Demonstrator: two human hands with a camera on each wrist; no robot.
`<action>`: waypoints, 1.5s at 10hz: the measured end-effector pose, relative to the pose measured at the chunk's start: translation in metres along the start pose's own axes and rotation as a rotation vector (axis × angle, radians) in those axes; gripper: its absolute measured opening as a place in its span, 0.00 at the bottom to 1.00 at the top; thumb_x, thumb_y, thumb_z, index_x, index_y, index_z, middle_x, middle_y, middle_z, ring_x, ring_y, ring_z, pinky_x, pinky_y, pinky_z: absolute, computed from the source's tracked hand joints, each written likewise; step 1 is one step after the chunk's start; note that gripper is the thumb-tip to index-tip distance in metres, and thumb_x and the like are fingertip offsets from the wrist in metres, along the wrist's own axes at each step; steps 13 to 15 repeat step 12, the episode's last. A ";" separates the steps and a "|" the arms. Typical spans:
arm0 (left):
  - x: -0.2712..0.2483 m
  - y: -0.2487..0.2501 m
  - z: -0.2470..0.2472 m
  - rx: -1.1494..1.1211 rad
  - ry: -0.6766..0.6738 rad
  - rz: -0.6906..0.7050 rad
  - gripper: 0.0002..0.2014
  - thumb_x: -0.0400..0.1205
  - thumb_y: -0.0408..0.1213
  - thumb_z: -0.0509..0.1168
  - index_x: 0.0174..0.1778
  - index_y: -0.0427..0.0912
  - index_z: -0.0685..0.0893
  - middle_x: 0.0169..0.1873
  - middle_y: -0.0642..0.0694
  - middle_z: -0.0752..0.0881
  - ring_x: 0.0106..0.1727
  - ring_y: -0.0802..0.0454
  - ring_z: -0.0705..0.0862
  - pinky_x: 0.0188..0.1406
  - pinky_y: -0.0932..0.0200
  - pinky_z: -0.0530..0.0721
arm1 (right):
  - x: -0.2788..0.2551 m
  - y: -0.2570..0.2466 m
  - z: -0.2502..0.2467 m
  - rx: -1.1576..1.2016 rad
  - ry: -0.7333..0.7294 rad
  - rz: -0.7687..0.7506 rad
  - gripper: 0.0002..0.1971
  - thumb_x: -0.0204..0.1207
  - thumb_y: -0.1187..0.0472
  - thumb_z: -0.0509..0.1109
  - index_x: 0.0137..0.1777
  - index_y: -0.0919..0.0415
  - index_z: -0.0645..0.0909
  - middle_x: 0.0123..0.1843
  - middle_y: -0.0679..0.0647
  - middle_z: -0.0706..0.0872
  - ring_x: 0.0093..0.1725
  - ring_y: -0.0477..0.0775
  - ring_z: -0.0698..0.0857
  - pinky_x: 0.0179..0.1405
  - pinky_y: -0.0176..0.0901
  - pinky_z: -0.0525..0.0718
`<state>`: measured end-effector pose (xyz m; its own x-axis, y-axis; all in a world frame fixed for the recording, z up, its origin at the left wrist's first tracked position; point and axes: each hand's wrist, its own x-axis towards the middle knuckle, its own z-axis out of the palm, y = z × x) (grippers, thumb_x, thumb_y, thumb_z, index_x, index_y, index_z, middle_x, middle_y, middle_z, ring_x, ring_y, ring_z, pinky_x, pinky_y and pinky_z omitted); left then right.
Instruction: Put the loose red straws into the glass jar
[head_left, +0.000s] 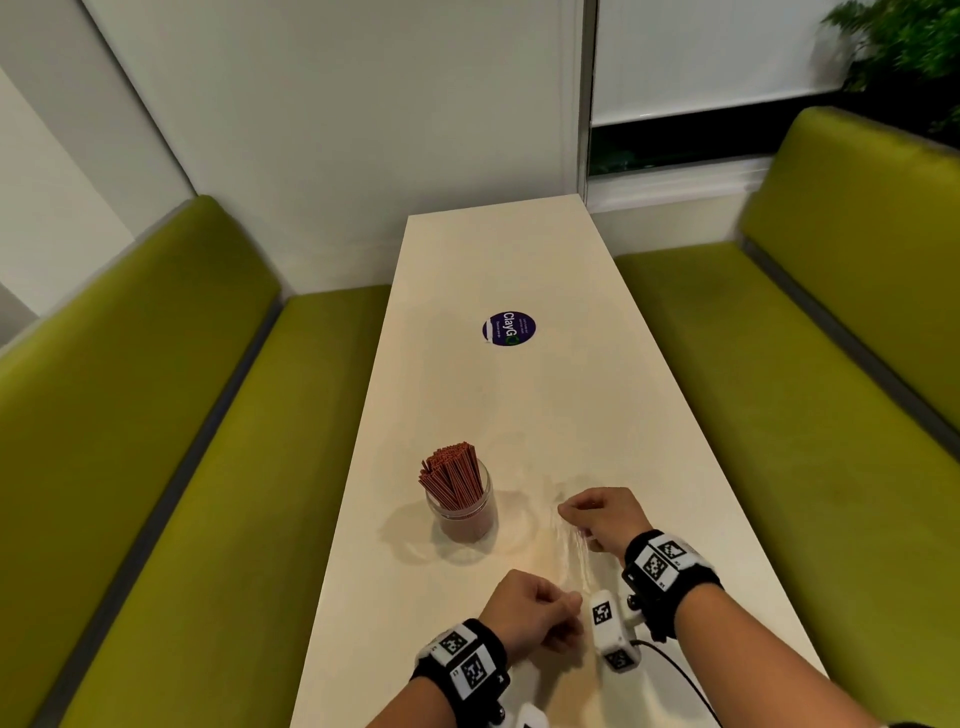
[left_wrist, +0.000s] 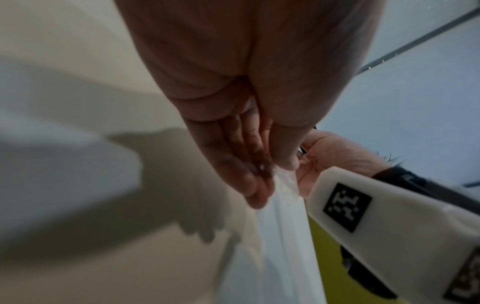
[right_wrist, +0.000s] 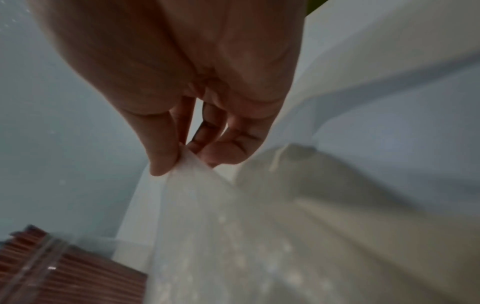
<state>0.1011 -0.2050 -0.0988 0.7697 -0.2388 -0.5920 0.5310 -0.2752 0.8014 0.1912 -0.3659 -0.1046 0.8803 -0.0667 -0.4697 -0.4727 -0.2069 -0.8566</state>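
A glass jar (head_left: 464, 512) stands on the cream table (head_left: 519, 395), packed with several upright red straws (head_left: 452, 478); jar and straws (right_wrist: 64, 269) also show at the lower left of the right wrist view. Both hands hold a thin clear plastic bag (head_left: 576, 556) stretched between them, right of the jar. My left hand (head_left: 566, 610) pinches its near end, seen as clear film (left_wrist: 283, 236) under the fingers. My right hand (head_left: 571, 512) pinches the far end (right_wrist: 187, 174) between thumb and fingers. No loose straws are visible on the table.
A round purple sticker (head_left: 509, 331) lies on the table's middle. Green padded benches (head_left: 182, 441) run along both long sides. A white wall and a window with a blind close the far end. A black cable (head_left: 680, 675) trails from the right wrist.
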 end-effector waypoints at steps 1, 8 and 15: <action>0.001 -0.001 -0.006 0.304 0.096 -0.047 0.25 0.80 0.57 0.68 0.32 0.37 0.90 0.26 0.44 0.91 0.24 0.52 0.86 0.33 0.58 0.85 | 0.007 0.005 0.000 -0.152 0.008 -0.010 0.06 0.69 0.60 0.83 0.37 0.59 0.89 0.31 0.53 0.86 0.24 0.49 0.79 0.27 0.41 0.79; 0.043 0.024 -0.007 1.430 0.063 0.263 0.44 0.78 0.63 0.62 0.85 0.45 0.56 0.87 0.48 0.57 0.86 0.44 0.57 0.75 0.32 0.68 | -0.032 0.034 -0.021 -1.186 -0.088 -0.282 0.41 0.68 0.33 0.70 0.82 0.35 0.61 0.87 0.44 0.59 0.85 0.50 0.56 0.78 0.60 0.64; 0.033 0.021 -0.006 1.203 0.174 0.259 0.40 0.79 0.62 0.62 0.84 0.49 0.58 0.85 0.46 0.61 0.82 0.42 0.66 0.74 0.37 0.72 | -0.035 0.022 -0.030 -1.099 -0.179 -0.212 0.52 0.61 0.34 0.76 0.84 0.34 0.54 0.88 0.47 0.58 0.85 0.52 0.60 0.80 0.61 0.65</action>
